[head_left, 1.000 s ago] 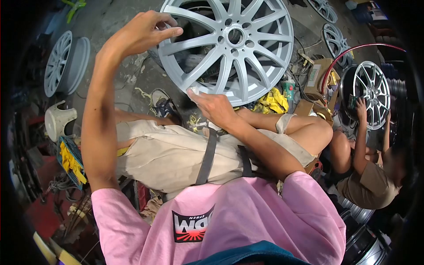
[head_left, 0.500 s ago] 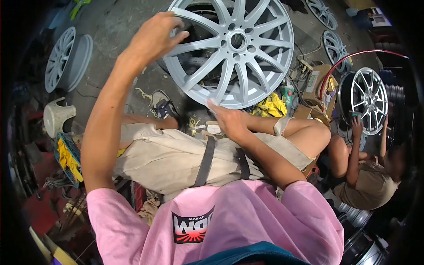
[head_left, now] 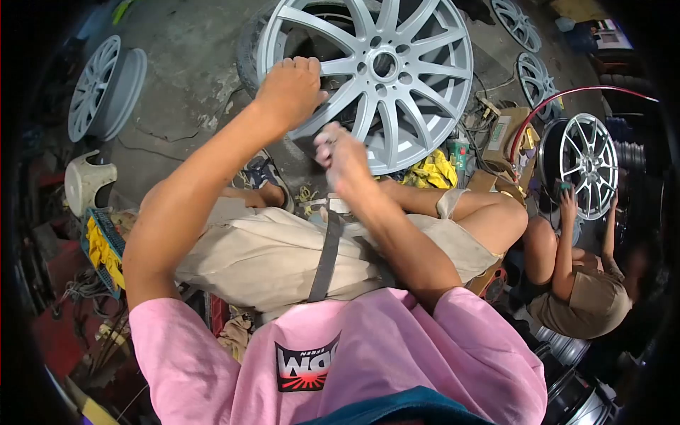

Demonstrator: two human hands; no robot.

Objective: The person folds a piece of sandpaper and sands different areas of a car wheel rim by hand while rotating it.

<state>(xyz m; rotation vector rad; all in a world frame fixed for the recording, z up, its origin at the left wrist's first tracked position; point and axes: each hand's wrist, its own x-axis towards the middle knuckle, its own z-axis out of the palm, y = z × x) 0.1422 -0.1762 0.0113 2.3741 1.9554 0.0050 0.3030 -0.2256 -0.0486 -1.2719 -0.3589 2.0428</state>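
A large grey multi-spoke alloy wheel fills the top middle, face up, in front of my bent legs. My left hand is at the wheel's left side, its fingers curled over a spoke near the outer lip. Below it, my right hand is just off the wheel's lower left edge. Its fingers are bent together, dusted pale and partly blurred; whatever they may hold is hidden. Part of a black tyre shows behind the wheel's left edge.
At right, a co-worker holds a silver wheel. Another grey wheel stands at left, near a white stool. A yellow cloth, a green-labelled bottle, a cardboard box and a red hose lie around.
My left hand has moved right and down from beside the lip onto the wheel, its fingers closing. My right hand has left the bottom lip, moving left and up with its fingers curled.
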